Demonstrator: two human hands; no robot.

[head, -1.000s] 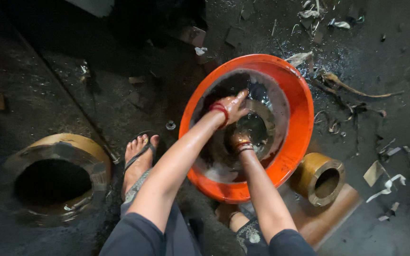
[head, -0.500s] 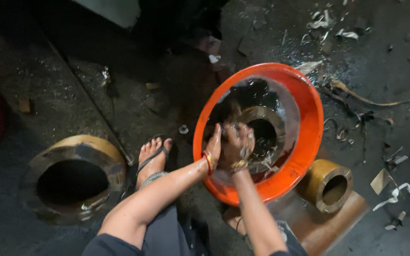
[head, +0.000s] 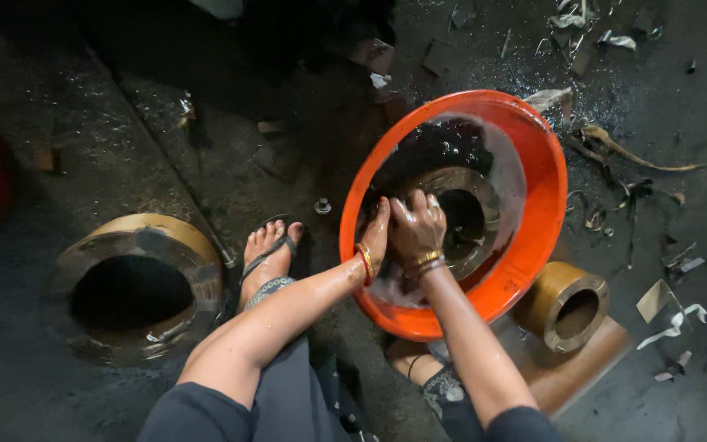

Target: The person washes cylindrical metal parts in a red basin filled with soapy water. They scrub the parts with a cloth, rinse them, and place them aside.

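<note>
Under both hands: orange basin (head: pixel 543 176), tilted, holding dark wet liquid with some foam at the near rim. Inside it sits a metal ring (head: pixel 475 214) with a dark bore, partly in the liquid.

Right hand (head: pixel 416 229): fingers curled down over the near edge of the ring, gripping it. Wet, bangles on the wrist.

Left hand (head: pixel 375 237): flat, fingers together, edge-on against the basin's inner wall just beside the right hand. Touching the wall; can't tell if it grips anything.

Right of the right forearm, outside the basin: small brass sleeve (head: pixel 566 304), hollow, lying on a brown board (head: pixel 583 368), touching the basin's outer side.

Left of the left forearm, well apart from the basin: big brass ring (head: pixel 137 282) on the dark floor (head: pixel 59 155), hollow, dark inside.

Between the big ring and the basin: bare foot in a sandal (head: pixel 267 254).

Beyond the basin: metal scraps (head: pixel 615 147) scattered on the floor.
</note>
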